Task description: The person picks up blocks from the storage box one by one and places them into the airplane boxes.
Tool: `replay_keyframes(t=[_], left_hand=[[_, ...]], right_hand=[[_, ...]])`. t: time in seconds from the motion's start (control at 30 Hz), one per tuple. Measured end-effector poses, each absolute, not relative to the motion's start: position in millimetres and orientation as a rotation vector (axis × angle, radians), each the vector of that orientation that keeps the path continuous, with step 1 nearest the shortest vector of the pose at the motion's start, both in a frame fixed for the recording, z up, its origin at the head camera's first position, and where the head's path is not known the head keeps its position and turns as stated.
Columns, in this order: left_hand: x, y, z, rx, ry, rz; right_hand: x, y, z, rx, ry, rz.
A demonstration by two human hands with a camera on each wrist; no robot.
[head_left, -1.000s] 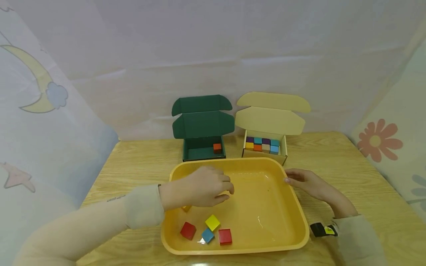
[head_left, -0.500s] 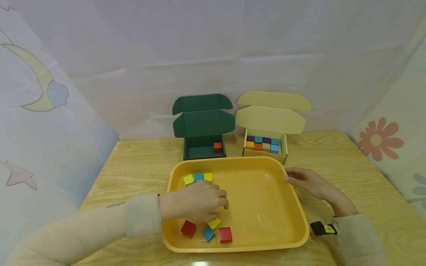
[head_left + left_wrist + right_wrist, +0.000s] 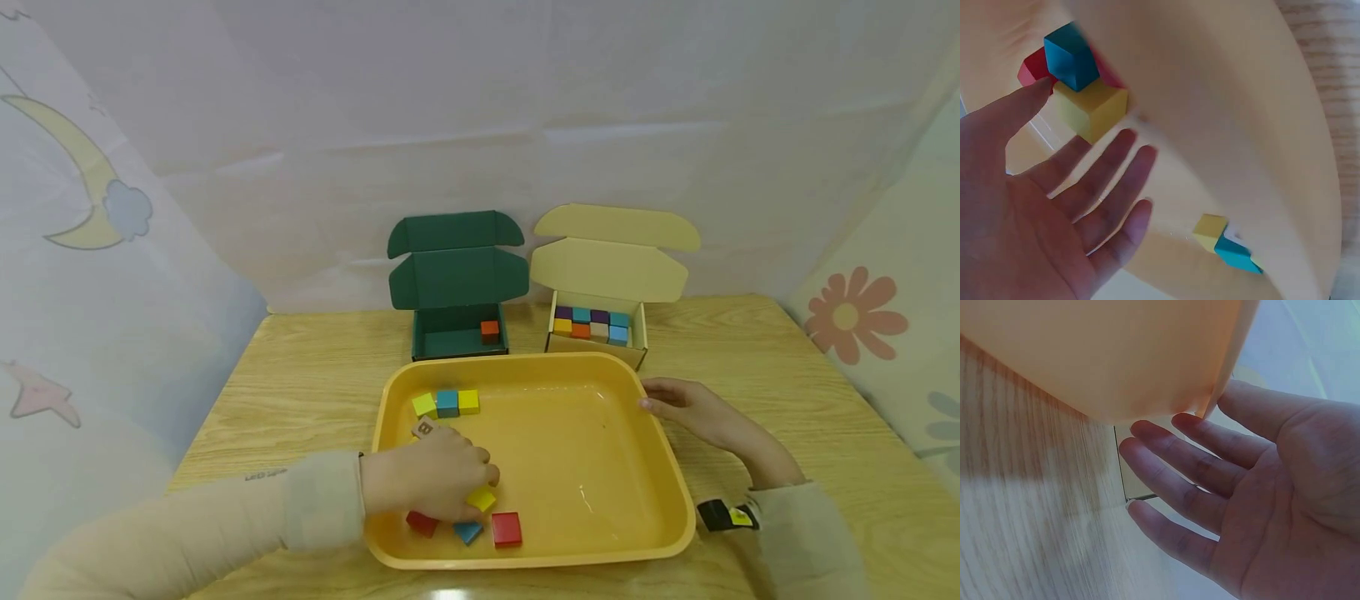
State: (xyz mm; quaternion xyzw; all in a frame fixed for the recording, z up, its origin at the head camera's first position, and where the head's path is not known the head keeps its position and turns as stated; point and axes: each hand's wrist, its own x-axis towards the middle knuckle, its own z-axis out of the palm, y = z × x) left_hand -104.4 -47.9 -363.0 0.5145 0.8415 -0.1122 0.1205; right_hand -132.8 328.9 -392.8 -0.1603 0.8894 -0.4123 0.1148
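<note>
My left hand (image 3: 435, 475) is over the left side of a yellow plastic tray (image 3: 555, 467), fingers loosely spread. Its thumb and fingertips come close around a yellow cube (image 3: 1091, 112) without closing on it. Against that cube sits a blue cube (image 3: 1071, 56), with the thumb tip beside them. A red cube (image 3: 422, 523), partly covered by the hand, and another red cube (image 3: 506, 530) lie nearby. At the tray's far right corner, my right hand (image 3: 701, 417) holds the rim lightly between thumb and forefinger, its other fingers extended outside the wall.
At the tray's far left are a lime cube (image 3: 424, 406), a blue cube (image 3: 447, 404), a yellow cube (image 3: 468, 402) and a wooden letter block (image 3: 424, 427). Behind stand a green box (image 3: 450, 344) with one red-orange cube (image 3: 489, 332) and a cream box (image 3: 596, 354) holding several cubes.
My left hand has moved toward the tray's near side, down over the yellow cube, uncovering the cubes at the far left. My right hand has stayed at the rim.
</note>
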Motion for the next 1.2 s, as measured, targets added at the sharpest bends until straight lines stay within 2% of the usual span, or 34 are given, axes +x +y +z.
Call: replay_keyframes(t=[0.17, 0.53, 0.93, 1.2], left_hand=[[-99.9, -46.3, -367.5, 1.410, 2.463, -0.332], [-93.9, -39.4, -374.6, 1.465, 2.482, -0.400], [-97.1, -39.6, -365.6, 1.579, 2.513, -0.457], [-108.5, -38.3, -353.9, 1.587, 2.508, -0.331]], right_hand=[[-132.7, 328.9, -393.5, -0.464, 2.604, -1.211], [-131.7, 329.3, -394.1, -0.472, 2.604, -1.209], [-132.4, 329.2, -393.4, -0.477, 2.609, -1.209], [-132.5, 329.6, -394.8, -0.474, 2.612, -1.203]])
